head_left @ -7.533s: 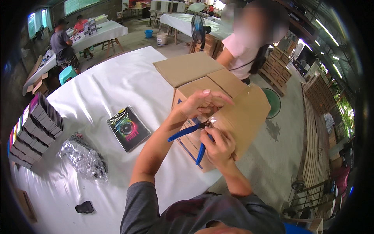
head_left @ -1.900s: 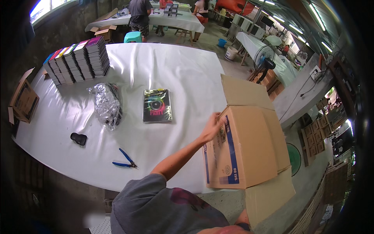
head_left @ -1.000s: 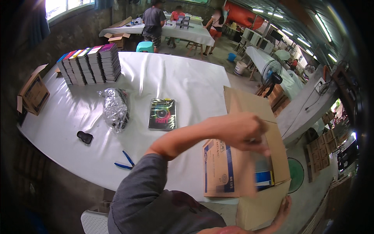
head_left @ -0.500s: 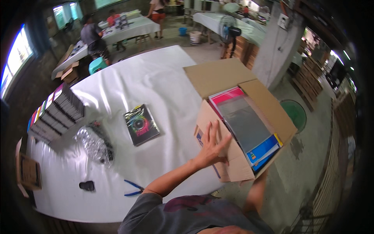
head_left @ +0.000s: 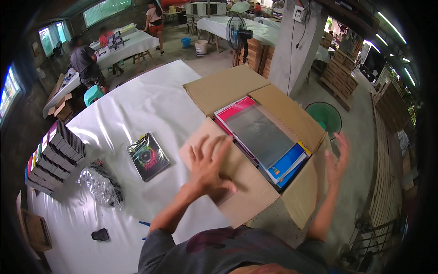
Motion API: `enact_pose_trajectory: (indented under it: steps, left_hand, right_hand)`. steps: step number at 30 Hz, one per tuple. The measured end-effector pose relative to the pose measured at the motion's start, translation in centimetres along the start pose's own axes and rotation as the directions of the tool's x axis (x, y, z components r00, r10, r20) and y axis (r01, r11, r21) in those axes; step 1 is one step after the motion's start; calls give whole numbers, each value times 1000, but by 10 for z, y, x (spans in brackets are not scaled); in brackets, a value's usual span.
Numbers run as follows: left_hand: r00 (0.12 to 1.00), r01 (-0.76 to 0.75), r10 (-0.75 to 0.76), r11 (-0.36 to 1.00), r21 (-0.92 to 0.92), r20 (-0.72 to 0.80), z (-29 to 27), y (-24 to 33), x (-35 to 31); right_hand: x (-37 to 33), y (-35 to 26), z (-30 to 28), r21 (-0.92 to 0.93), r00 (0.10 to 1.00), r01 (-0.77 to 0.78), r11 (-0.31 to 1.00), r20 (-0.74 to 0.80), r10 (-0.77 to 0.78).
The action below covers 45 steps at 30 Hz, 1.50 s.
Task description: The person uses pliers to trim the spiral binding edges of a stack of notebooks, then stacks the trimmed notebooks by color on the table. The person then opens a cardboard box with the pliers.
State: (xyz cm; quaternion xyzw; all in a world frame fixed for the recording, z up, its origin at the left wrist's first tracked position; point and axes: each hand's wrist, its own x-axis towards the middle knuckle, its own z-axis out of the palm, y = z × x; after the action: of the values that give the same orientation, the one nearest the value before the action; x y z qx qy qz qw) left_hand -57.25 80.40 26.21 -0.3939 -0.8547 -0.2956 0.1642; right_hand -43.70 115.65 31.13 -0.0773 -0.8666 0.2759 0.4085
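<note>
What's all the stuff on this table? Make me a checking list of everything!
Surface: white-covered table.
Job's things: open cardboard box at the table's edge, flaps spread, notebooks stacked inside.
Clutter: row of standing books, crinkly plastic wrap, dark-covered book, blue-handled cutters mostly hidden, small black object.
Grippers: left hand open, resting on the near flap; right hand open, beside the box's right flap.
Cables: cord down the pillar.
Surroundings: standing fan, green tub, other people at far tables.
</note>
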Motion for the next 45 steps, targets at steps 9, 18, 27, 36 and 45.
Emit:
enact_pose_trajectory:
  steps: [9,18,27,36,45]
  left_hand:
    - [996,69,-66,996,-58,62,-13,0,98]
    - [957,149,-172,983,111,235,14,-20,128]
    - [936,160,-171,985,61,309,11,-20,125]
    - [919,35,-130,967,-253,-372,39,-22,90]
    - [813,67,-257,933,-354,-522,147,31,-1]
  right_hand:
    - [52,-41,31,-423,823,464,778,532,-202]
    - [121,25,3,-607,865,471,641,174,-471]
    - [139,113,35,-813,995,94,575,64,-74]
    - [86,230,95,340,590,-808,482,459,664]
    - [57,211,94,478,682,-581,659,-156,714]
